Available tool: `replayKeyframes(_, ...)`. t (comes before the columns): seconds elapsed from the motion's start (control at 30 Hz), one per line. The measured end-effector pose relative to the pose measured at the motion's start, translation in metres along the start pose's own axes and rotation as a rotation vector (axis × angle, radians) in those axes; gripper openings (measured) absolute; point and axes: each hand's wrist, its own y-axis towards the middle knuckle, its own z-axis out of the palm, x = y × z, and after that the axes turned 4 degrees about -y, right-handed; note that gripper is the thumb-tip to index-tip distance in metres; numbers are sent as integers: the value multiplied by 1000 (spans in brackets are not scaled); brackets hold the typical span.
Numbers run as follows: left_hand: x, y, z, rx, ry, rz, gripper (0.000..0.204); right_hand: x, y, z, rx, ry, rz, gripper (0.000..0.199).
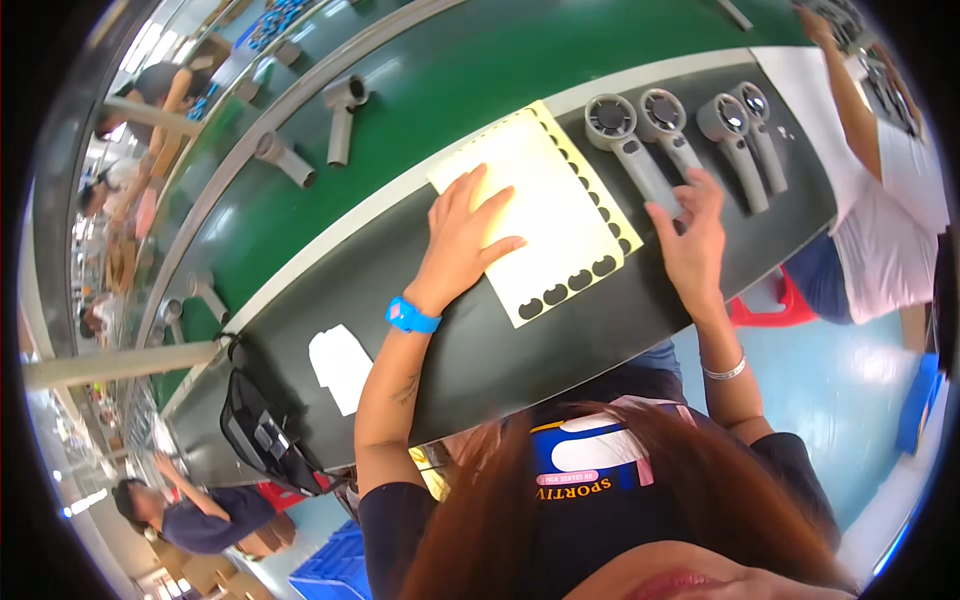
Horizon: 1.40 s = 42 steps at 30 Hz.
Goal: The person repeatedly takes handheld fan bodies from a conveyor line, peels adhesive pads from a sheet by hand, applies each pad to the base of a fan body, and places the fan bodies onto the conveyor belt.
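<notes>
My left hand (463, 240) lies with fingers spread on a pale yellow sheet (550, 200). Black rounded sticker shapes (556, 295) line the sheet's right and near edges. My right hand (694, 245) is at the lower handle end of a grey handheld fan (640, 160), its thumb and curled fingers on either side. The hand partly hides that end. Close beside it lies a second handheld fan (664, 115). Farther right are two more, a third fan (735, 140) and a fourth fan (764, 140), both untouched.
Beyond the dark worktable (480, 370) runs a green conveyor belt (430, 90) carrying grey fan bodies (342, 120). White paper (342, 368) and a black bag (262, 430) lie to the left. A co-worker (890, 190) is at the right, near a red stool (775, 305); others work at left.
</notes>
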Motion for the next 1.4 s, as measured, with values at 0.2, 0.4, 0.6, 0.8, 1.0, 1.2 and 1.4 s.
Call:
replayKeyframes(0.2,-7,-3,3,-37,-155,-60,69,50,18,-6,-39,612,-106,59)
replayKeyframes(0.4,-26,-17,-17,-287,-409,-76,79,92,12,-9,223,329,-647,79)
replayKeyframes(0.6,-100,-19,-38,-403,-659,76,45,97,3,0,321,482,-767,88)
replayKeyframes(0.8,-102,-19,-15,-594,-717,34,35,99,7,-31,352,569,-393,40)
replayKeyframes(1.0,-110,-22,-9,-554,-710,24,37,89,-1,-49,397,699,-314,25)
replayKeyframes(1.2,-120,-23,-6,-538,-944,-109,35,95,-3,-47,503,759,-119,45)
replayKeyframes(1.4,-119,-21,-3,-472,-960,-73,36,98,2,-47,606,794,-24,40)
